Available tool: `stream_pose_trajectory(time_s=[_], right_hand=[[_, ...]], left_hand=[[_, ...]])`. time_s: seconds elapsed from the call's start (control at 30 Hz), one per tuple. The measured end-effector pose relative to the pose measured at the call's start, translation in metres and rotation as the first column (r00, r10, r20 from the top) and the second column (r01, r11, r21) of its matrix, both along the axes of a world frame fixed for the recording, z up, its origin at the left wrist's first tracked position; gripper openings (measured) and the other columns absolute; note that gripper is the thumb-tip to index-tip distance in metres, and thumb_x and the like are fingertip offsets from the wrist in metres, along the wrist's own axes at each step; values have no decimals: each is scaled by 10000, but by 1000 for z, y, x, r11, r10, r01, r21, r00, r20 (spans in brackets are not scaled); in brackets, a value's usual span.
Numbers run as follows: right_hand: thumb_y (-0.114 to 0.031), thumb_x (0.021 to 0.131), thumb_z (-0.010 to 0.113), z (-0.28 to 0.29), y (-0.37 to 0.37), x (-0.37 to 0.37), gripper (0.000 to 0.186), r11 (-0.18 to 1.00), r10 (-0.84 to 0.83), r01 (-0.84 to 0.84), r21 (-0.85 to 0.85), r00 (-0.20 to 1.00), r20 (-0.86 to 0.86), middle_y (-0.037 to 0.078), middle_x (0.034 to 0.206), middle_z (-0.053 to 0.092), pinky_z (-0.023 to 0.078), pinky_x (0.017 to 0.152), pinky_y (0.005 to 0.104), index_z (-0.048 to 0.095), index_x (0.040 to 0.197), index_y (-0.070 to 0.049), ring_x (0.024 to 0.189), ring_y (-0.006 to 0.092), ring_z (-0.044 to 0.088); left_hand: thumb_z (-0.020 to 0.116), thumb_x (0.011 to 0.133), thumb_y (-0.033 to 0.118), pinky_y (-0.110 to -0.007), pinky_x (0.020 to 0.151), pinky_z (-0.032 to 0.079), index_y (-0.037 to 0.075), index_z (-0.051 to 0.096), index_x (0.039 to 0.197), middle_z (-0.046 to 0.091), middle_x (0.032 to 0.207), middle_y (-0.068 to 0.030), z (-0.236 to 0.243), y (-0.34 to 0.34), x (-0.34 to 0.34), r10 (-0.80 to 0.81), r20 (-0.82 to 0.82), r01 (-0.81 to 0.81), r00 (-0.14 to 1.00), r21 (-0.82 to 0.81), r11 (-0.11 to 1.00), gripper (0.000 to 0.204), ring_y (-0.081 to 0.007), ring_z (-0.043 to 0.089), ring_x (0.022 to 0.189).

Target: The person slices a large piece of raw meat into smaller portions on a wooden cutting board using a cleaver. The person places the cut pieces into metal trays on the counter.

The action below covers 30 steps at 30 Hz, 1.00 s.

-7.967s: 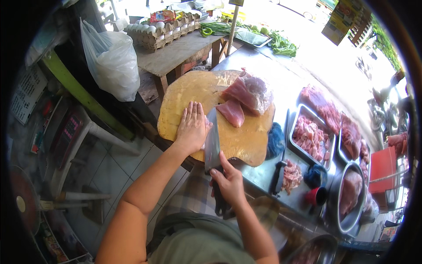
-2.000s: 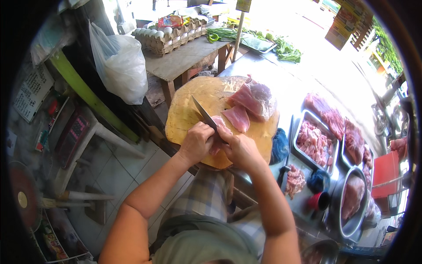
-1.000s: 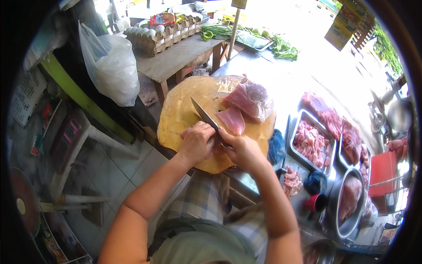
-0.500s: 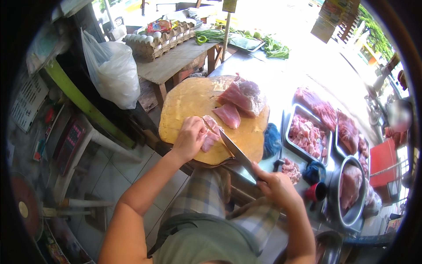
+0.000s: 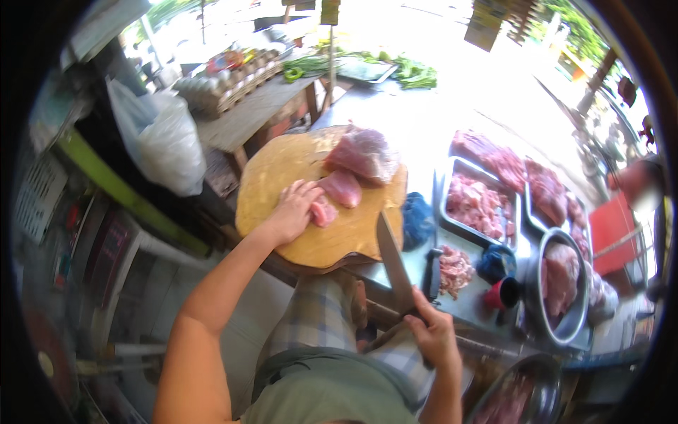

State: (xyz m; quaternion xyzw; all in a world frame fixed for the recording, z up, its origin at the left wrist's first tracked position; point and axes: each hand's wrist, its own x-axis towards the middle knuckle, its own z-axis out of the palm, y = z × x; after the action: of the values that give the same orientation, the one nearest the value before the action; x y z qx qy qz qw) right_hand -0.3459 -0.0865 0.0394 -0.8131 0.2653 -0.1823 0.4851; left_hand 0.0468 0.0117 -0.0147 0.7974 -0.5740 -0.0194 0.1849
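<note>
My right hand [image 5: 433,326] grips the handle of a large knife [image 5: 394,261]. Its blade tilts up and away, with the tip over the right edge of the round wooden chopping board [image 5: 272,166]. My left hand [image 5: 291,213] rests on the board's left part, its fingers closed over a small piece of pink meat [image 5: 323,211] that shows beside the thumb. Just beyond lies another cut of meat [image 5: 341,188], touching or nearly touching a large chunk of meat [image 5: 364,155] at the back of the board.
Right of the board are a blue cloth [image 5: 418,220], a second knife [image 5: 433,272], meat scraps [image 5: 455,270], a tray of cut meat [image 5: 446,205], a red cup [image 5: 503,293] and a metal bowl [image 5: 583,311]. Egg cartons [image 5: 236,92] and a hanging plastic bag [image 5: 169,141] are at left.
The knife has left the meat, swinging right and toward me. My left hand now lies flatter over the cut piece. The whole view has shifted somewhat.
</note>
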Motion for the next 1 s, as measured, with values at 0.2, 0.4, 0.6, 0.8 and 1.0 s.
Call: stream_pose_trajectory(time_s=[0.2, 0.4, 0.6, 0.8, 1.0], right_hand=[[-25, 904, 705, -9, 0, -21, 600, 997, -73, 73, 23, 997, 18, 225, 1378, 617, 513, 929, 280, 518, 1474, -40, 1203, 201, 669], [-19, 893, 713, -28, 4, -57, 607, 945, -272, 268, 189, 962, -7, 227, 1391, 608, 496, 966, 286, 515, 1467, -11, 1223, 197, 653], [-2, 897, 701, -45, 11, -93, 596, 861, -451, 451, 235, 891, -57, 29, 777, 646, 499, 641, 242, 538, 1469, -31, 667, 58, 554], [-18, 902, 703, -40, 12, -116, 598, 873, -488, 485, 53, 868, 96, -12, 710, 600, 459, 519, 244, 536, 1476, -37, 583, 52, 512], [2, 934, 697, -48, 18, -123, 629, 727, -680, 587, 356, 689, 252, -10, 932, 675, 452, 595, 208, 474, 1522, -16, 654, 57, 524]], left_hand=[[618, 854, 63, -453, 961, 482, 73, 626, 1115, 609, 1156, -166, 0, -21, -10, 80, 73, -71, 994, -123, 990, 261, -373, 570, 1133], [639, 817, 36, -407, 654, 526, 23, 603, 1009, 699, 867, -144, 23, -15, -27, -34, -235, 30, 971, -18, 999, 196, -300, 616, 650], [632, 961, 104, -186, 400, 290, 40, 590, 997, 681, 801, -45, 54, -86, -80, -103, -962, 102, 252, -79, 992, 84, -2, 436, 462], [682, 946, 178, -247, 653, 548, -12, 552, 1116, 734, 1170, -174, 97, -277, -165, -430, -873, 308, 232, -353, 883, 286, -162, 693, 1012], [696, 884, 156, -437, 966, 528, -68, 684, 1119, 642, 1229, -276, 131, -292, -217, -471, -472, 380, 745, -280, 881, 326, -359, 651, 1117]])
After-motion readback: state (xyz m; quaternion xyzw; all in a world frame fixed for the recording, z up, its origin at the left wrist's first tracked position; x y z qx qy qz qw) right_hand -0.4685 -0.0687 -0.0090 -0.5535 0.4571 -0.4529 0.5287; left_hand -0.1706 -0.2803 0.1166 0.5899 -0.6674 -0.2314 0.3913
